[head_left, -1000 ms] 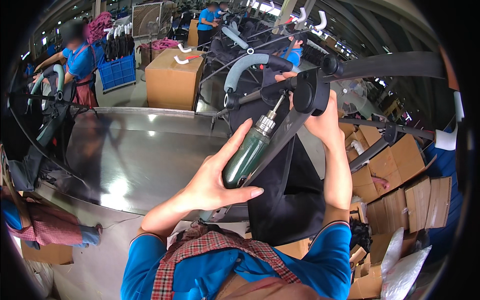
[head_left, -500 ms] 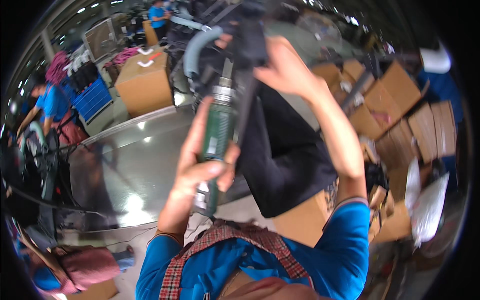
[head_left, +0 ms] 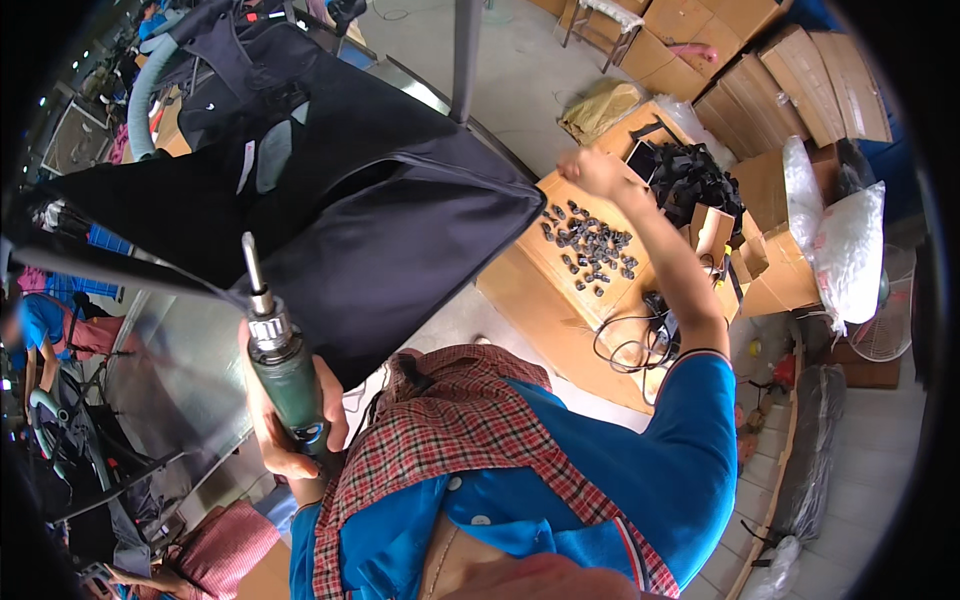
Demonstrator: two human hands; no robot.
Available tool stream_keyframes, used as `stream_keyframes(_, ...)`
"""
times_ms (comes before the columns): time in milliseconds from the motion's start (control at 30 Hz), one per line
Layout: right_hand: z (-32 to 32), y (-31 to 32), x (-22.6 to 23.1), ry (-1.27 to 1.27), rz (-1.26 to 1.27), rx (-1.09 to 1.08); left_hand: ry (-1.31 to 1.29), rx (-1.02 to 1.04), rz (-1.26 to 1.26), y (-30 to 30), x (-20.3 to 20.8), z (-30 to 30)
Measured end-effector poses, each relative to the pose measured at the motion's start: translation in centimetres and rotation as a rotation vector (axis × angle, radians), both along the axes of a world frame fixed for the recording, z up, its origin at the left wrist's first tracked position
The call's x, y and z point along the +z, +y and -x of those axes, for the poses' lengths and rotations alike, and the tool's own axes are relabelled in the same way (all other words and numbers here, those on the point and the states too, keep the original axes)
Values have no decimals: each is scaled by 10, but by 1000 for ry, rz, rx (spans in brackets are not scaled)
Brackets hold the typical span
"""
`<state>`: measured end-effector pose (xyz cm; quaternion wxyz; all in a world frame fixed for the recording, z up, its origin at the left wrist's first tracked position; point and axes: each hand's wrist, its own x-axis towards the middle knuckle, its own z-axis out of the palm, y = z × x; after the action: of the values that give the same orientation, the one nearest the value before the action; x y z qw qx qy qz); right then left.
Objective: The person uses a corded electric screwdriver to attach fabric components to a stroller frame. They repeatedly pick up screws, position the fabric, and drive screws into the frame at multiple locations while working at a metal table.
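At lower left the left hand (head_left: 285, 425) wraps its grip tight round a green electric screwdriver (head_left: 285, 370), bit up just beside black fabric (head_left: 330, 210); the right hand (head_left: 592, 172), fist closed, contents unclear, reaches over small black parts (head_left: 592, 255), so the bit may snag fabric.

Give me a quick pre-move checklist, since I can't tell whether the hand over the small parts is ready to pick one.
1. Left hand grips green power screwdriver: ok.
2. Driver bit points up, clear of the black fabric: ok.
3. Right hand over the small black parts: ok.
4. Right hand already holding a part: cannot tell.
5. Parts lie loose on the cardboard, reachable: ok.
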<state>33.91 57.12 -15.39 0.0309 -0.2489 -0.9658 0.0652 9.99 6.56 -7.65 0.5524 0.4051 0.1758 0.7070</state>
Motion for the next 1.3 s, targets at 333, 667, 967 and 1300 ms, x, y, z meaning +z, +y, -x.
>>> stream_keyframes(333,-54,38,-130,153,148,-215,-15,377,103,58,29,-78)
stream_keyframes(667,-60,26,-125,54,154,-255,-7,327,244,63,27,-88)
stream_keyframes(967,52,-85,146,612,1222,649,414,220,416,68,65,-77)
stream_keyframes(1300,151,-169,211,336,1244,989,492,324,324,15,81,-44)
